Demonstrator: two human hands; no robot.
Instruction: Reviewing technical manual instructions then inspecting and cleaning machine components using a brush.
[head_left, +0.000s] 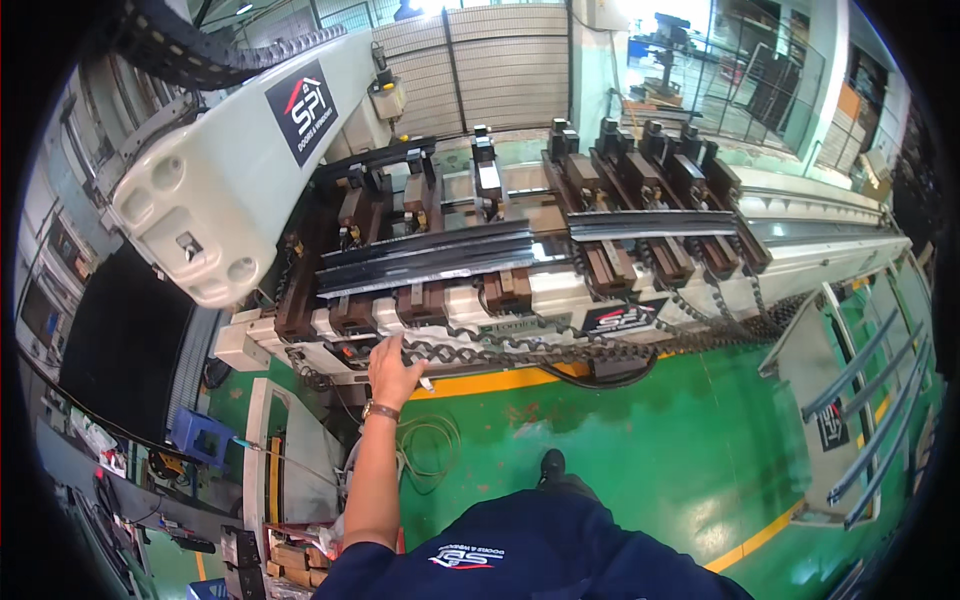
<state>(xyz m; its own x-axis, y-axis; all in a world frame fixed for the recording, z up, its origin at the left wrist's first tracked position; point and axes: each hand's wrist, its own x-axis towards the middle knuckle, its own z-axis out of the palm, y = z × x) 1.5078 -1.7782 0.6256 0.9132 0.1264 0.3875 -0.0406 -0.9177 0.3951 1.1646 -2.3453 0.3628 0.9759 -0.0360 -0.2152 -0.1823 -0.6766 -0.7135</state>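
Note:
My left hand [395, 373] is raised at the front edge of the long machine bed [545, 298], near its left end. The fingers are closed, and a small white piece [427, 384] pokes out beside the palm; whether it is cloth or paper I cannot tell. Just beyond the fingertips hang coiled black air hoses [480, 352]. My right hand is out of sight. Dark long profiles [430, 257] lie across the brown clamp blocks on the left, and a shorter profile [650, 225] rests across those on the right.
A big white machine housing [225, 175] overhangs the left end of the bed. Grey stands [290, 460] are at the left, with a blue stool [205, 435] nearby. On the right, a rack [835, 400] carries bluish bars. A thin hose [428, 455] loops on the green floor.

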